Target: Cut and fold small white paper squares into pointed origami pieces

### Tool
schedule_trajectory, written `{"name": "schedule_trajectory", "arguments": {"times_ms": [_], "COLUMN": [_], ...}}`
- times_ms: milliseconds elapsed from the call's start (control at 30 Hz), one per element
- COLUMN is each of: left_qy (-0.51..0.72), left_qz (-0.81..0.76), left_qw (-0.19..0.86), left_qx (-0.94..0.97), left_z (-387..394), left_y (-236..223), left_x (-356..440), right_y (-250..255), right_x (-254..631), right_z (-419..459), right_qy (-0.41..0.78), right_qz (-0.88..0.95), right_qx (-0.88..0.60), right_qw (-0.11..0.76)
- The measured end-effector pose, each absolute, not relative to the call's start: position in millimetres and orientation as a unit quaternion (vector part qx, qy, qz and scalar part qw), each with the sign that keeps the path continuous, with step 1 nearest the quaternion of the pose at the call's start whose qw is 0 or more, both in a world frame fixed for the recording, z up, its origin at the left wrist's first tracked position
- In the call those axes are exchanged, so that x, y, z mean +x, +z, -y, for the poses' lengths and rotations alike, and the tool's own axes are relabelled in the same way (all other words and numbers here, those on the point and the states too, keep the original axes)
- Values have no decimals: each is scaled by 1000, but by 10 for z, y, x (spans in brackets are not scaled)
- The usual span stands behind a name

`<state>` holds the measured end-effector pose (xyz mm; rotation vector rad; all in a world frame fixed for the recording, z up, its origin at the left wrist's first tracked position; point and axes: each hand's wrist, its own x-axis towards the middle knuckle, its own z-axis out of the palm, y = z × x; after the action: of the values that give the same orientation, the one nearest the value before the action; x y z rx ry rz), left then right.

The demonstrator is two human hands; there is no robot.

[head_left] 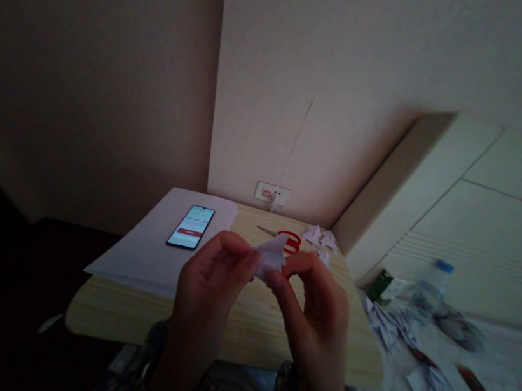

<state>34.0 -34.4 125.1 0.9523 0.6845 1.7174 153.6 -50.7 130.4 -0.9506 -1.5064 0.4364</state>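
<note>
A small piece of folded white paper [273, 254] is held up above the table between both hands. My left hand [215, 279] pinches its left side between thumb and fingers. At its lower right edge, my right hand [317, 302] grips it with thumb and forefinger. Just behind the paper lie red-handled scissors [291, 240], blades pointing left, partly covered by it. Several folded white paper pieces [320, 237] rest at the table's back right corner.
On the wooden table [243, 331], a stack of white paper [138, 250] carries a lit phone [191, 227]. A socket [271, 193] with a plug is on the wall behind. To the right, a bed surface holds a blue-capped bottle [431, 291] and more folded paper [388, 324].
</note>
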Motion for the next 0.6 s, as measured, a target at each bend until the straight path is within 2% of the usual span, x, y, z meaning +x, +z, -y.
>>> {"name": "schedule_trajectory", "arguments": {"times_ms": [300, 600], "left_qy": [689, 678], "left_qz": [-303, -285], "left_qw": [458, 465], "left_qx": [473, 493], "left_z": [338, 318], "left_y": [1344, 1339], "left_x": [300, 350], "right_y": [1267, 1278], "right_x": [1523, 1463], "right_z": [497, 463], "right_qy": [216, 267], "right_qz": [594, 539], "right_qx": [-429, -399], "right_qw": [645, 692]}}
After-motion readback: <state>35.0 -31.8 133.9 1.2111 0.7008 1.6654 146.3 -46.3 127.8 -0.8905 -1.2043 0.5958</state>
